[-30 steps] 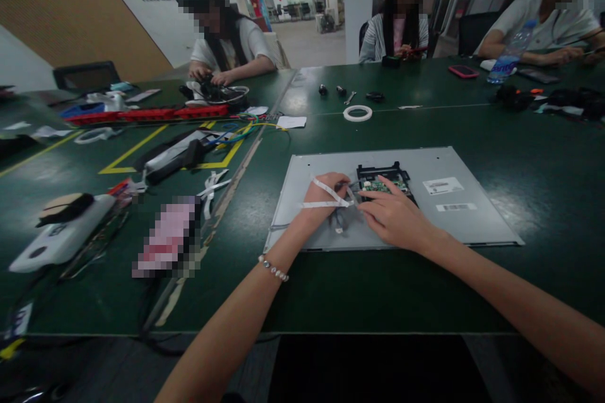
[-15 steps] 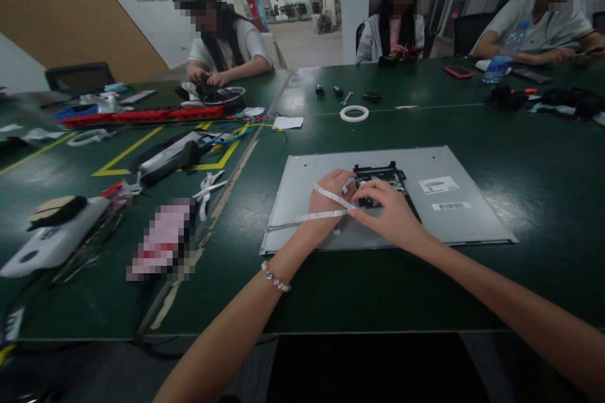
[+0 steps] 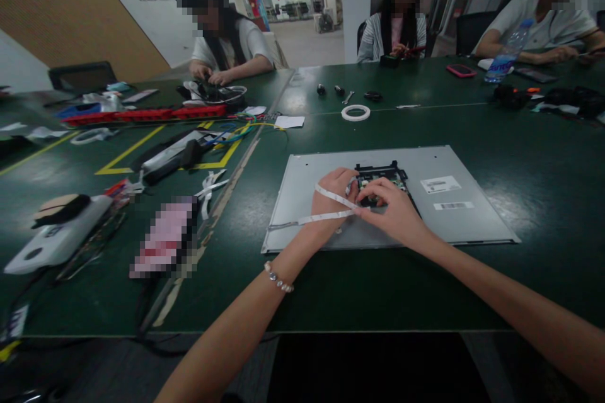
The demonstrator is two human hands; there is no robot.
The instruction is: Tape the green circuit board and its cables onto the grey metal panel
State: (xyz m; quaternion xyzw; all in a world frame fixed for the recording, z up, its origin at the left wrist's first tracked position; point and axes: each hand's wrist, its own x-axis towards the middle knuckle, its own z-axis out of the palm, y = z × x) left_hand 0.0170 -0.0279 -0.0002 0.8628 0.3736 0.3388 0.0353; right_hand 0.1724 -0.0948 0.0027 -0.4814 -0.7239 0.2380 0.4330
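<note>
A grey metal-backed panel (image 3: 302,170) lies flat before me, with a black bracket and circuit board (image 3: 384,171) near its middle. My left hand (image 3: 333,194) rests over the panel, left of the board. Its fingers curl inward, and their tips are mostly hidden. My right hand (image 3: 396,206) comes in from the right, thumb and fingers pinched on a white flat ribbon cable (image 3: 326,216) beside the board. The cable folds across the back of my left hand and trails left over the panel.
Beyond the panel lie a white tape roll (image 3: 355,113) and a small wrench (image 3: 348,97). A pixelated pink item (image 3: 165,236) and a white device (image 3: 57,239) are on the left. Co-workers (image 3: 227,44) sit across the green table (image 3: 378,289).
The view has shifted very slightly. Both hands stay at the board with the ribbon cable between them; only small finger movements show.
</note>
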